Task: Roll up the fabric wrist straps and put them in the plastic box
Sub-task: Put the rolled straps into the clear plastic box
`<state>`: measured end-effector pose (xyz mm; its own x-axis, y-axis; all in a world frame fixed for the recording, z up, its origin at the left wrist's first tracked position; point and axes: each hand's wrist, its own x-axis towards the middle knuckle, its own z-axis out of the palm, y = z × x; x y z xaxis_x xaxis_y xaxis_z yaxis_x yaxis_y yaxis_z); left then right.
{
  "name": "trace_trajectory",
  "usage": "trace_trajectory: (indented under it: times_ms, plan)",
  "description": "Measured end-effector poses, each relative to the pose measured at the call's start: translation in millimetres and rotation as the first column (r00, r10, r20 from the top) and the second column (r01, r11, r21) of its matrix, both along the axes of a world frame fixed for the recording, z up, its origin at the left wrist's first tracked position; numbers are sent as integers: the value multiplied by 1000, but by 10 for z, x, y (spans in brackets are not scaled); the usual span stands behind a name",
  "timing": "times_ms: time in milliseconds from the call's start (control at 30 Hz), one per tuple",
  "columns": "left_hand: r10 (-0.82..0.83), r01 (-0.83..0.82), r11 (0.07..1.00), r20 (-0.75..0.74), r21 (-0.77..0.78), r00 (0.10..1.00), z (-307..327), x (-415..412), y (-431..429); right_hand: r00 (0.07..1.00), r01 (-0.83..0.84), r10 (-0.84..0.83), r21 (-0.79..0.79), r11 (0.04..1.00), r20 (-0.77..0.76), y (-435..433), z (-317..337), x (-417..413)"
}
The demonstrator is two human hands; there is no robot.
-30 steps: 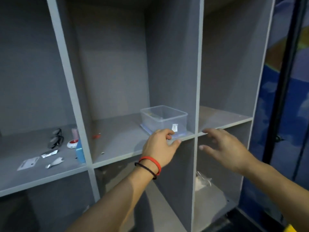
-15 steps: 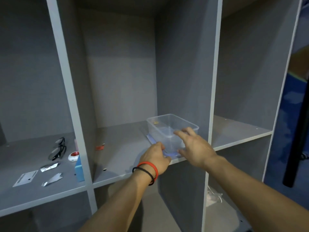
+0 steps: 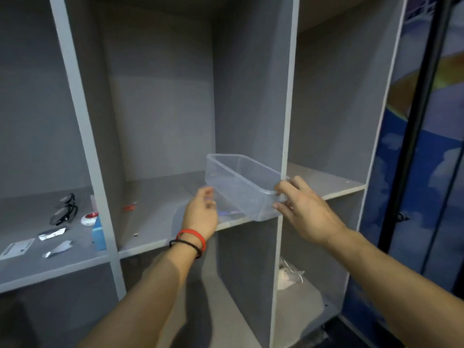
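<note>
A clear plastic box with no lid is tilted, its near end lifted off the grey shelf in the middle compartment. My right hand grips the box's near right corner between fingers and thumb. My left hand, with a red and a black band at the wrist, hovers by the box's near left side with loosely curled fingers; whether it touches the box is unclear. A bluish flat lid lies on the shelf under the box. No fabric wrist straps are in sight.
The left compartment holds black glasses, a red-and-white round item, a blue block and small foil and paper bits. A small red piece lies on the middle shelf. A white bundle sits in the lower right compartment.
My right hand has taken hold of the box's near right corner and tipped it up toward me. My left hand has shifted to the box's left side.
</note>
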<state>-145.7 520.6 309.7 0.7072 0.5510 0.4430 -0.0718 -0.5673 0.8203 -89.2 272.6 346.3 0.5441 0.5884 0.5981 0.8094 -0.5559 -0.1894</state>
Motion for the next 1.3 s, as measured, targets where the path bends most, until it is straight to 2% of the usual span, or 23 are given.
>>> trace_trajectory:
  times_ms: [133, 233, 333, 500, 667, 733, 800, 867, 1133, 1300]
  plan:
    - [-29, 65, 978, 179, -198, 983, 128, -118, -108, 999, 30, -30, -20, 999, 31, -792, -97, -244]
    - [-114, 163, 961, 219, -222, 969, 197, -186, -491, 997, 69, -67, -43, 997, 42, -1415, -217, -420]
    - [-275, 333, 916, 255, -225, 927, 175, -300, -1116, 992, 123, -122, -40, 992, 27, -1998, -386, -583]
    - [-503, 512, 816, 108, -266, 857, -222, -168, -2104, 961, 275, -275, -39, 961, 12, -2890, -859, -941]
    - [-537, 504, 835, -128, -221, 834, -881, 80, -2961, 906, 419, -420, -30, 908, -60, -3706, -1456, -1363]
    - [-622, 544, 768, -191, -337, 759, -1177, 125, -3295, 870, 484, -484, -30, 875, -95, -4004, -1727, -1541]
    - [-727, 577, 666, -240, -473, 643, -1476, 104, -3614, 833, 537, -536, -28, 843, -138, -4241, -2008, -1714]
    - [-792, 608, 604, -301, -516, 531, -1804, 43, -3884, 796, 580, -579, -51, 813, -176, -4420, -2301, -1868]
    - [-836, 648, 535, -451, -542, 314, -2988, -252, -4484, 614, 715, -692, -103, 692, -380, -4840, -3384, -2402]
    - [-781, 674, 566, -569, -474, 256, -3348, -308, -4545, 520, 762, -724, -137, 633, -454, -4865, -3764, -2549]
